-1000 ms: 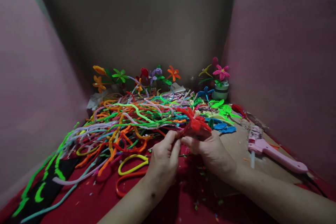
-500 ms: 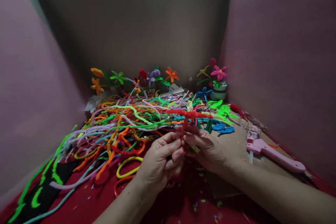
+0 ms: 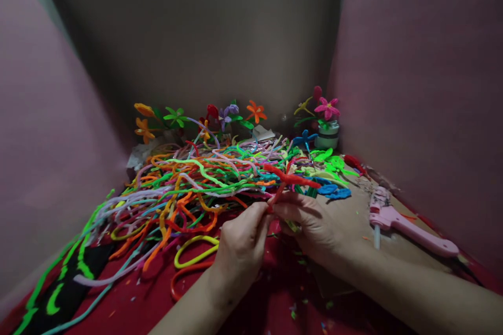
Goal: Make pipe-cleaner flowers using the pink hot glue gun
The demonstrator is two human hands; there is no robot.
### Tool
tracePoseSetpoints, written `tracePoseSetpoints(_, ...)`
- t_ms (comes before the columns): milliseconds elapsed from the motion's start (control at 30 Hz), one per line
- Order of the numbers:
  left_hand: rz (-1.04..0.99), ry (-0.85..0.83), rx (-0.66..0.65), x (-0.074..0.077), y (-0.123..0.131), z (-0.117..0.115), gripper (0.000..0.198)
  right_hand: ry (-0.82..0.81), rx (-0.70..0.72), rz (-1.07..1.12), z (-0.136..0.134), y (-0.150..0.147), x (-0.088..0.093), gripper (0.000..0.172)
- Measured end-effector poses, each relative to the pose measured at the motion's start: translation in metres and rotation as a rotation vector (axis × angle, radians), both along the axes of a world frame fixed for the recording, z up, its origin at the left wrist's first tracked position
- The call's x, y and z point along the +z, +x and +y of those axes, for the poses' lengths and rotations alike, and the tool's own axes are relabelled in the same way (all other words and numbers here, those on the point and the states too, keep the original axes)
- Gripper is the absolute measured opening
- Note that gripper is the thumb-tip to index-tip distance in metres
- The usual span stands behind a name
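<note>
Indoors: red-clothed work surface between pink walls

Surface: red cloth (image 3: 157,298), strewn with small scraps (image 3: 293,314); at right, a sheet of brown cardboard (image 3: 356,209); at left, a flat black piece (image 3: 100,257) crossed by bright green strands.
Room: one pink wall (image 3: 39,115) on the left, another on the right; dim grey back wall (image 3: 204,36).
Heap: fuzzy stems (image 3: 220,172), many colours, spread across the middle and left.
Along the back: fuzzy flowers, including one orange flower (image 3: 256,112); one pink flower (image 3: 327,108) above a pale green jar (image 3: 327,140) with a dark band.
On cardboard: pink glue gun (image 3: 416,233), lying flat.
In hand: red flower (image 3: 293,179), raised in front of the heap, petals spread; left hand (image 3: 241,238) and right hand (image 3: 314,222) nearly touching, fingertips of both pinched together on its stem.
</note>
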State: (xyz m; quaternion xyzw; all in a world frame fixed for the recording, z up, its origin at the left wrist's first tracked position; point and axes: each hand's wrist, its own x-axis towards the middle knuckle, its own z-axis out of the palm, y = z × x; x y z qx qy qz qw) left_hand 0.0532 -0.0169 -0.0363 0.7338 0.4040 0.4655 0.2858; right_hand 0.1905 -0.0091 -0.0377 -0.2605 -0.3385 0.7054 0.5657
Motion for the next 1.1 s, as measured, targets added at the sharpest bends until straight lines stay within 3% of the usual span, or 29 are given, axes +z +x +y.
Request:
tracePoseSetpoints(67,0.047,0.074,0.006,-0.007,-0.002,0.001,0.011,0.057,-0.009,-0.021,0.0,-0.001,-0.003,0.011)
tracePoseSetpoints(167,-0.01,-0.091,0.009,-0.009,-0.001,0.001,0.014,0.163,-0.051,-0.089,-0.002,0.0,-0.002,0.007)
tracePoseSetpoints(300,-0.206,-0.332,-0.014,0.003,0.004,-0.001,0.015,0.213,-0.053,-0.186,-0.007,0.001,0.002,0.016)
tracePoseSetpoints(400,-0.294,-0.41,-0.024,0.012,0.004,-0.001,0.014,0.195,-0.052,-0.254,-0.01,0.001,0.003,0.018)
tracePoseSetpoints(500,-0.232,-0.333,-0.004,0.012,0.003,-0.001,0.013,0.23,-0.082,-0.318,-0.012,0.002,0.004,0.014)
tracePoseSetpoints(667,0.008,-0.05,0.067,0.003,0.001,-0.001,0.014,0.436,-0.175,-0.579,-0.016,0.001,0.006,0.033)
tracePoseSetpoints(767,0.049,-0.019,0.038,0.002,0.001,-0.003,0.016,0.458,-0.142,-0.543,-0.018,0.0,0.004,0.025)
tracePoseSetpoints(933,-0.057,-0.196,0.006,0.007,0.003,-0.006,0.016,0.405,-0.04,-0.408,-0.019,0.002,0.002,0.021)
tracePoseSetpoints(1100,-0.318,-0.556,-0.052,0.017,0.005,-0.006,0.016,0.361,-0.146,-0.489,-0.016,0.001,0.001,0.01)
